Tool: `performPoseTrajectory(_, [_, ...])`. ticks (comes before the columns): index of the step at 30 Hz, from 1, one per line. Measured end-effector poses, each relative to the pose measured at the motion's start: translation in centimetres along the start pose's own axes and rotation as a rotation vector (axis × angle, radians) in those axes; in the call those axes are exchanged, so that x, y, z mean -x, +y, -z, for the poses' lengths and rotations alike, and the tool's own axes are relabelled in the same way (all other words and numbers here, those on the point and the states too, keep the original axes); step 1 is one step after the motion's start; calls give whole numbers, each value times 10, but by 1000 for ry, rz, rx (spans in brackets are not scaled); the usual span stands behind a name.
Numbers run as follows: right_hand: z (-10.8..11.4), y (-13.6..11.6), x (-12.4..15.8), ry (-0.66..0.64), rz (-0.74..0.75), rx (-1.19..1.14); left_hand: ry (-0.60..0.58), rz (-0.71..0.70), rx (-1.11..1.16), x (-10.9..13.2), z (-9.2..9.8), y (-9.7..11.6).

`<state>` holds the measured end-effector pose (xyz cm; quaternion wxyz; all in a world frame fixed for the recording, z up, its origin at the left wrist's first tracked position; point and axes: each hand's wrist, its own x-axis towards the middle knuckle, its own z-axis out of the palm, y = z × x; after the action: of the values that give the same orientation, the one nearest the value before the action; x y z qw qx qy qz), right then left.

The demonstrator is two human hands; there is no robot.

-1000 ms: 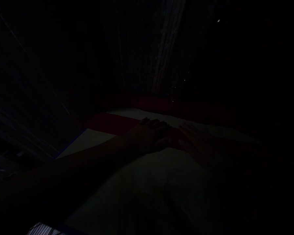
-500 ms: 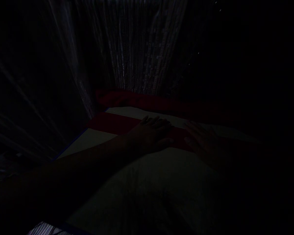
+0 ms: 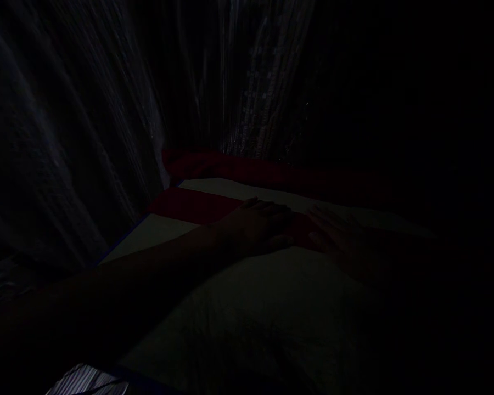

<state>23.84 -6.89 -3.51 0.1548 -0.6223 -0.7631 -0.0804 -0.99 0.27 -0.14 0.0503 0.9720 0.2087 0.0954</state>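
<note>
The view is very dark. A pale cloth [image 3: 280, 291] with a dark red band [image 3: 195, 204] across it and a blue edge lies spread out flat. My left hand [image 3: 257, 227] rests on the band, palm down with its fingers stretched out to the right. Close by on the right, my right hand [image 3: 337, 236] lies over the same band, fingers extended to the upper left. The two hands are a short way apart. Nothing shows in either of them. Deep shadow hides my right wrist and forearm.
Along the cloth's far side runs a bunched dark red fabric [image 3: 239, 167]. Behind it hangs a curtain-like sheet with long vertical folds [image 3: 259, 93], and more folds [image 3: 119, 126] hang at the left. A striped fabric [image 3: 88, 381] shows at the bottom left.
My left hand sits slightly further right, and its fingers look a little closer together. My right hand has hardly moved. The hanging folds at the left have shifted and show more widely.
</note>
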Motion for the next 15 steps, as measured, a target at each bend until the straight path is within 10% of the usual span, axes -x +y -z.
performPoseTrajectory(15, [1, -4, 0, 10, 36, -27, -56, -64, 49, -2, -2, -3])
